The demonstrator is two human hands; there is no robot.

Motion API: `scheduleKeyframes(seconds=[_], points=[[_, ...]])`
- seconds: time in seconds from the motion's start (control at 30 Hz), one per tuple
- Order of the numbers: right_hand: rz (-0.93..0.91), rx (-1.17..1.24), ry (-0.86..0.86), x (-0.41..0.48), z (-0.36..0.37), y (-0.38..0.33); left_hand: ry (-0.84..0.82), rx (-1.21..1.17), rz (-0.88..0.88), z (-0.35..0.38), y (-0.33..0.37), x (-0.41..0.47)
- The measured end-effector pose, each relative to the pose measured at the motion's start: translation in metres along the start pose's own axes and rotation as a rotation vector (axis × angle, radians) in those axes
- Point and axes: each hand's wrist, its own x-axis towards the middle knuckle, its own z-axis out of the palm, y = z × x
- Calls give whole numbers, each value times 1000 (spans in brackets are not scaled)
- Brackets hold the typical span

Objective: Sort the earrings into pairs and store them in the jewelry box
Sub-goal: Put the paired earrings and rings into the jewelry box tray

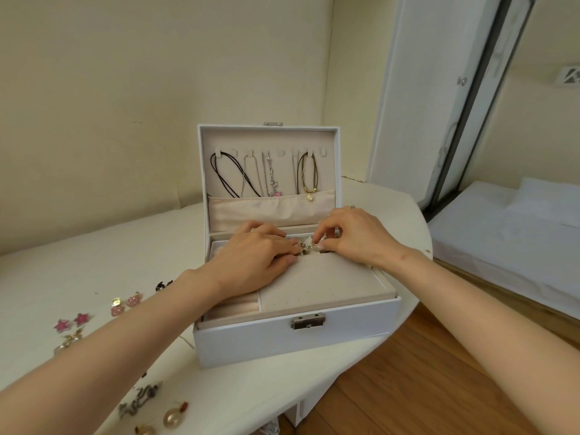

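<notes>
**Earring pinched between both hands at the back of the tray**

Loose earrings lie nearest the person on the bench, left of the box. They include pearl drops, a grey dangling piece, pink stars and pink flowers, well apart from the hands.

Beyond them the white jewelry box stands open. Its latch faces the person, and a perforated panel fills the right of the tray.

Over the back edge of that panel, the left hand and the right hand meet fingertip to fingertip. Each pinches one end of a small silver earring. The right uses thumb and forefinger, while the left's curled fingers close on it from the other side. Whether this is one piece or two cannot be told.

The earring's long axis runs left to right between the hands, so neither hand is nearer. The panel's holes lie just below it and toward the person. Seating it probably means turning the post downward and bringing it slightly nearer.

Farther back, necklaces hang inside the raised lid.
</notes>
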Motion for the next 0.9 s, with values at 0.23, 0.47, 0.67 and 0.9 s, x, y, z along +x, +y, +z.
scheduleKeyframes(seconds=[0.23, 0.47, 0.67, 0.9], points=[[40, 123, 56, 0, -6, 2, 14, -18, 1, -1, 1, -2], [5, 116, -40, -5, -7, 3, 5, -32, -14, -4, 4, -2], [34, 149, 6, -5, -8, 3, 0, -28, -15, -5, 5, -3], [41, 131, -64, -3, -5, -1, 15, -36, -7, -4, 4, -3]])
